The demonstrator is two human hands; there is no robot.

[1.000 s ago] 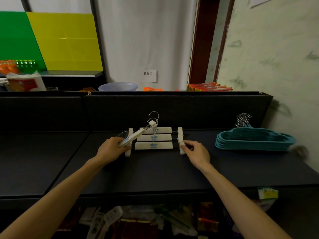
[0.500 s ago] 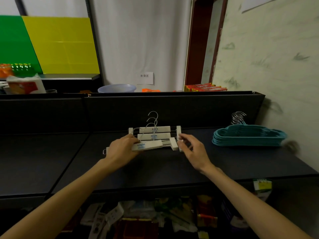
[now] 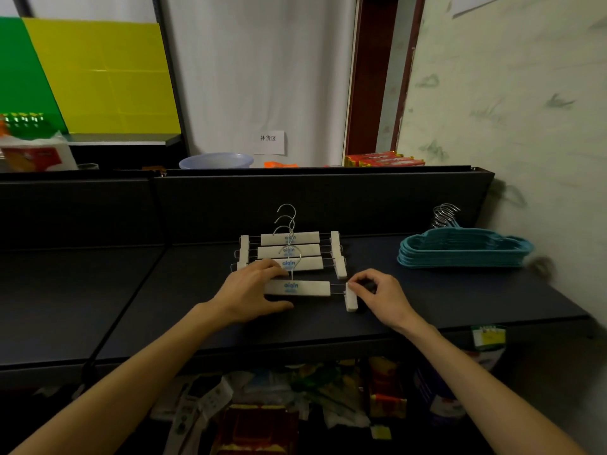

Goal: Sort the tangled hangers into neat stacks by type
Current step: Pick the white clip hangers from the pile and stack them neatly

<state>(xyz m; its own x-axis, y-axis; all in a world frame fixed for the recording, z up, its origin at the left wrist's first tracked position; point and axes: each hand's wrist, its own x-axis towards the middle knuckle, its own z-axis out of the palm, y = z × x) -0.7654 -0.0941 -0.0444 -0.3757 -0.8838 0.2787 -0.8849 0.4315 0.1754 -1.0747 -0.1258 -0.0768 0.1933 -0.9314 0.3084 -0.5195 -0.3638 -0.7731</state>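
Observation:
On the dark shelf (image 3: 460, 300) lie several white clip hangers with wire hooks. Three of them (image 3: 289, 251) sit in a row toward the back. A fourth white clip hanger (image 3: 303, 288) lies nearest me. My left hand (image 3: 253, 292) grips its left end, fingers over the bar and thumb under it. My right hand (image 3: 377, 295) pinches its right clip (image 3: 350, 297). A stack of teal plastic hangers (image 3: 463, 251) rests at the right, hooks toward the wall.
A black back panel (image 3: 322, 205) rises behind the shelf, and a pale wall (image 3: 525, 126) closes the right side. A lavender basin (image 3: 216, 160) and red boxes (image 3: 382, 159) stand beyond the panel. Packaged goods (image 3: 289, 412) fill the level below.
The hanger that my left hand held tilted over the row now lies flat in front of the row. My right hand left the row's right clip and took this hanger's clip.

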